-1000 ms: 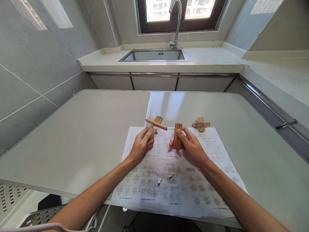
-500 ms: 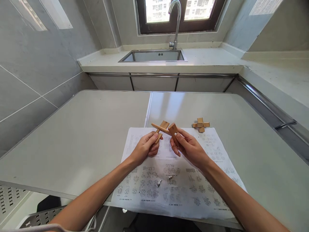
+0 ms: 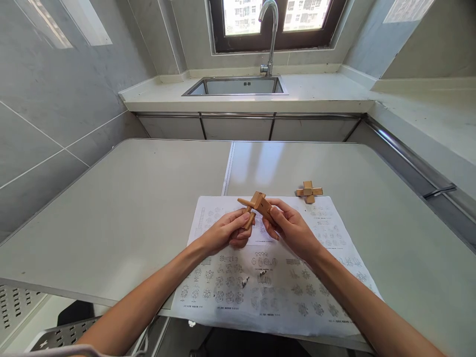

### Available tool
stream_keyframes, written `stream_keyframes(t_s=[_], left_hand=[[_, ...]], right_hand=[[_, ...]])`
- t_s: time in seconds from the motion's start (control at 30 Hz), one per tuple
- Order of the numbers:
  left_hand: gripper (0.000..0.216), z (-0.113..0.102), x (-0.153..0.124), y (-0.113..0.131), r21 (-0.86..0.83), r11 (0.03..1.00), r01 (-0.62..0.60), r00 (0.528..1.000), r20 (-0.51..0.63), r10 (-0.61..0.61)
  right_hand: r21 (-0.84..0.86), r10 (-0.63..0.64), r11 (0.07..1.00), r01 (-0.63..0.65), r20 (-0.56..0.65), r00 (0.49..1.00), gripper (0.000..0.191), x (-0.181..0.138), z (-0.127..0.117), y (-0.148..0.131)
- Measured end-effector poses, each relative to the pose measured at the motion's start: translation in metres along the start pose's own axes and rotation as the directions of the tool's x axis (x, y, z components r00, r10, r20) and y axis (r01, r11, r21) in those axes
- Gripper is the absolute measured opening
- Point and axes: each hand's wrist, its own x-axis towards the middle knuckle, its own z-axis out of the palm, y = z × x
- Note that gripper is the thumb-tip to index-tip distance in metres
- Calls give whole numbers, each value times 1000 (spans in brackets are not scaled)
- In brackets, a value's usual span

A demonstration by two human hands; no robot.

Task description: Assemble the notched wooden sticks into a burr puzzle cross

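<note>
Both hands are raised over the paper sheet, close together. My left hand (image 3: 235, 229) is closed on wooden puzzle pieces (image 3: 249, 221), light brown, with a thin rod-like end pointing left above the fingers. Between thumb and fingers my right hand (image 3: 288, 222) grips a wooden puzzle block (image 3: 263, 206) that tilts up to the left and meets the left hand's pieces. How the pieces interlock cannot be made out. Apart from the hands, an assembled cross-shaped wooden puzzle (image 3: 309, 192) rests at the sheet's top right edge.
A printed instruction sheet (image 3: 282, 317) with many small diagrams, torn in two spots, lies on the pale table (image 3: 122, 208). Behind the table are a counter (image 3: 320, 89), a steel sink (image 3: 238, 87) and a faucet (image 3: 274, 39). A perforated chair (image 3: 67, 333) stands at lower left.
My left hand has shifted slightly right. The pieces in the two hands have come together, and the block in my right hand now overlaps the left hand's pieces. The cross-shaped puzzle stays put.
</note>
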Motion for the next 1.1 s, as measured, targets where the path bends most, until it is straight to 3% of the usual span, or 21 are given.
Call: stream_keyframes(t_s=[0.17,0.37,0.53,1.1], left_hand=[[33,-4,-1,2,-80,996,-45,999,17,47],[35,-1,-1,-1,30,999,-15,997,73,12],[38,0,-3,-3,66,998,13,989,149,-22],[50,-10,-6,-2,-46,996,73,989,129,-67]], right_hand=[[51,25,998,-28,46,999,37,2,0,3],[-108,-35,994,32,-25,999,35,3,1,10],[-145,7,989,-10,-19,1000,36,2,1,14],[-57,98,995,-87,231,968,33,1,-1,6]])
